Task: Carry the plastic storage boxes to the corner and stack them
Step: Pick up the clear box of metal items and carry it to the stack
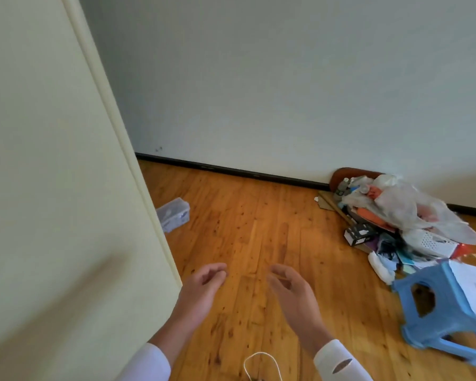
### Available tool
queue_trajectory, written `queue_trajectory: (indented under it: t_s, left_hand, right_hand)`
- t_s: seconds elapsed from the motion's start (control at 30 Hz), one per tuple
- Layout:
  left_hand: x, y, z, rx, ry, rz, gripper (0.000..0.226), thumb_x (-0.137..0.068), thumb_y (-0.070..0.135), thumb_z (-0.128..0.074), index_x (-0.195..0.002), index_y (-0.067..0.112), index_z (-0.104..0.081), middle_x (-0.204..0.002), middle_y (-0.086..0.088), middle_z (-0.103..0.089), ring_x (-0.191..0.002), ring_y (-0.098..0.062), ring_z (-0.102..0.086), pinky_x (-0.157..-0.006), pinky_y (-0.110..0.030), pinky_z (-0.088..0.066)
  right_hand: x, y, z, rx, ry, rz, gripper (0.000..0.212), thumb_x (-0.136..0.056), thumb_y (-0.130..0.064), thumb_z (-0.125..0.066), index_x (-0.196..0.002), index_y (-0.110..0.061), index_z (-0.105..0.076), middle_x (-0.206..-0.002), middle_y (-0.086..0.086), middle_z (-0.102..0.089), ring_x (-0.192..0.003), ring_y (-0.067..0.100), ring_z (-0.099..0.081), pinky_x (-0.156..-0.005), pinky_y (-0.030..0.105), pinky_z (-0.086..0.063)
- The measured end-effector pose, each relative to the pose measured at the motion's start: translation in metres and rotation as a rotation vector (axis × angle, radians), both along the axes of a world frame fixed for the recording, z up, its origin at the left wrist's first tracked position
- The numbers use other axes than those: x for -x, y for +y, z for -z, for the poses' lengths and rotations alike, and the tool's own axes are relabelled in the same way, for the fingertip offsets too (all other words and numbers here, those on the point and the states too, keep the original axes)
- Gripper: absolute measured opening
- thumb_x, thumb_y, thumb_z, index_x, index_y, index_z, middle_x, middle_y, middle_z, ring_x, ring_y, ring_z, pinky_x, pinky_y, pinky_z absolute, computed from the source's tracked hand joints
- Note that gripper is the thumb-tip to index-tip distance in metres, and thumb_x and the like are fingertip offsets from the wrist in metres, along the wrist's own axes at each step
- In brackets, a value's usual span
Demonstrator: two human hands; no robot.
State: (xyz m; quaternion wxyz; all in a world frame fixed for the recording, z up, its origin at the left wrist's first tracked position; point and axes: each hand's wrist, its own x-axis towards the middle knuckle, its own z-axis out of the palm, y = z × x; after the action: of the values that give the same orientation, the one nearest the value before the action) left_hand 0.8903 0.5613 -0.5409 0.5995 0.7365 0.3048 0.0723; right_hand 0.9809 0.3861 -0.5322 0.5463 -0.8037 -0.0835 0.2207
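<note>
A small clear plastic storage box (173, 214) with a lid lies on the wooden floor, partly hidden behind the edge of a pale yellow door (66, 160). My left hand (204, 284) and my right hand (291, 287) hover side by side over the floor, well short of the box. Both hands hold nothing, and their fingers are loosely curled and apart. White sleeves cover both wrists.
A heap of plastic bags, small cartons and papers (401, 218) lies against the white wall (286, 78) at the right. A blue plastic stool (437, 309) with papers on it stands nearer, at the right edge. A white cord loop (261, 364) hangs at the bottom.
</note>
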Motion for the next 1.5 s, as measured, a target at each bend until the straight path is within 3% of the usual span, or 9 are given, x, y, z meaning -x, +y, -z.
queue_trajectory:
  t_s: [0.3,0.43,0.6,0.73,0.93,1.07,1.27,1.4,1.5]
  left_hand:
    - [-0.138,0.002,-0.005,0.021,0.006,-0.016,0.013,-0.096,0.031,-0.058,-0.099,0.041,-0.065,-0.106,0.017,-0.068,-0.103,-0.001,-0.061,-0.083,-0.020,-0.047]
    - [-0.186,0.022,-0.006,0.015,0.016,-0.040,0.013,-0.095,0.034,-0.058,-0.099,0.042,-0.067,-0.106,0.017,-0.069,-0.105,-0.003,-0.061,-0.085,-0.022,-0.047]
    - [-0.256,0.059,0.005,0.028,0.024,-0.050,0.014,-0.095,0.038,-0.057,-0.106,0.041,-0.066,-0.115,0.017,-0.066,-0.111,-0.007,-0.060,-0.098,-0.034,-0.048]
    - [-0.313,0.095,0.014,0.058,0.018,-0.080,0.016,-0.096,0.038,-0.056,-0.110,0.039,-0.065,-0.117,0.017,-0.065,-0.112,-0.006,-0.059,-0.094,-0.029,-0.048]
    - [-0.402,0.181,0.017,0.159,0.008,-0.176,0.015,-0.096,0.032,-0.057,-0.108,0.035,-0.065,-0.116,0.008,-0.067,-0.112,-0.012,-0.060,-0.096,-0.034,-0.049]
    - [-0.442,0.227,0.011,0.168,-0.013,-0.209,0.017,-0.096,0.032,-0.057,-0.111,0.033,-0.066,-0.116,0.008,-0.068,-0.111,-0.011,-0.061,-0.099,-0.037,-0.048]
    - [-0.477,0.287,0.013,0.183,0.000,-0.322,0.013,-0.094,0.032,-0.060,-0.103,0.036,-0.068,-0.106,0.013,-0.073,-0.103,-0.006,-0.066,-0.090,-0.032,-0.049]
    - [-0.489,0.310,0.019,0.206,0.000,-0.448,0.010,-0.092,0.025,-0.064,-0.098,0.029,-0.070,-0.101,0.010,-0.074,-0.099,-0.008,-0.067,-0.088,-0.030,-0.050]
    - [-0.502,0.335,0.023,0.186,0.029,-0.573,0.006,-0.093,0.028,-0.063,-0.096,0.027,-0.068,-0.101,0.008,-0.069,-0.095,-0.006,-0.063,-0.075,-0.023,-0.047]
  right_hand:
    - [-0.145,0.002,-0.004,-0.019,-0.014,-0.011,0.026,-0.093,-0.039,-0.058,-0.118,-0.037,-0.058,-0.112,-0.018,-0.062,-0.100,0.001,-0.059,-0.079,0.019,-0.051]
    - [-0.192,0.022,-0.005,-0.030,-0.014,-0.037,0.027,-0.093,-0.041,-0.057,-0.120,-0.038,-0.057,-0.112,-0.022,-0.059,-0.099,-0.003,-0.056,-0.073,0.012,-0.045]
    - [-0.261,0.057,0.004,-0.020,-0.002,-0.058,0.025,-0.093,-0.042,-0.057,-0.118,-0.043,-0.054,-0.110,-0.026,-0.057,-0.098,-0.005,-0.055,-0.062,0.007,-0.043]
    - [-0.323,0.099,0.007,0.009,-0.034,-0.077,0.027,-0.093,-0.042,-0.056,-0.121,-0.040,-0.055,-0.113,-0.023,-0.058,-0.100,-0.005,-0.056,-0.063,0.006,-0.043]
    - [-0.429,0.185,0.001,0.019,-0.047,-0.152,0.026,-0.093,-0.044,-0.057,-0.119,-0.044,-0.055,-0.110,-0.029,-0.057,-0.102,-0.008,-0.055,-0.072,0.009,-0.043]
    - [-0.475,0.236,-0.004,0.018,-0.062,-0.182,0.025,-0.092,-0.044,-0.058,-0.116,-0.045,-0.056,-0.109,-0.028,-0.058,-0.100,-0.010,-0.055,-0.070,0.008,-0.043]
    - [-0.524,0.313,-0.003,-0.015,-0.005,-0.274,0.023,-0.091,-0.040,-0.061,-0.114,-0.042,-0.059,-0.106,-0.024,-0.061,-0.089,-0.013,-0.059,-0.053,0.004,-0.045]
    - [-0.549,0.354,0.004,0.016,-0.005,-0.380,0.023,-0.092,-0.042,-0.059,-0.115,-0.040,-0.059,-0.107,-0.020,-0.063,-0.093,-0.008,-0.059,-0.058,0.007,-0.044]
    - [-0.574,0.401,0.012,-0.015,0.041,-0.488,0.022,-0.093,-0.039,-0.059,-0.115,-0.040,-0.058,-0.104,-0.026,-0.060,-0.086,-0.010,-0.061,-0.060,0.007,-0.046]
